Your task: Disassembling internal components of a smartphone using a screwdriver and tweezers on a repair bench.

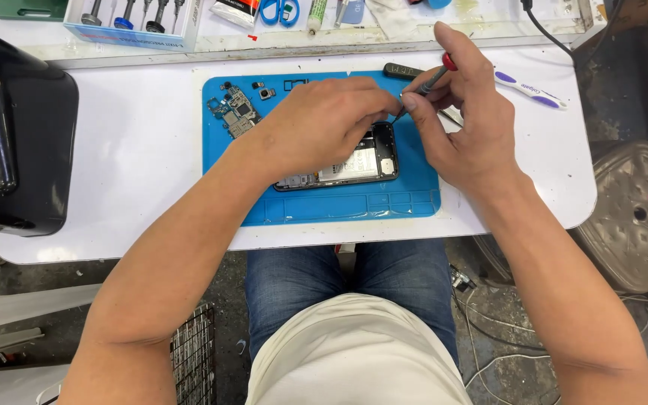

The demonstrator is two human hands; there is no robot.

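screwdriver (433, 77) at phone (373, 161) top edge

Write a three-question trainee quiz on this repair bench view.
1. True or false: the opened phone lies on the blue mat.
2. Which hand holds the screwdriver? A) left hand B) right hand C) neither
3. Fill in: the removed circuit boards lie at the mat's far ______ corner, as the camera sees it.

Key: 1 true; 2 B; 3 left.
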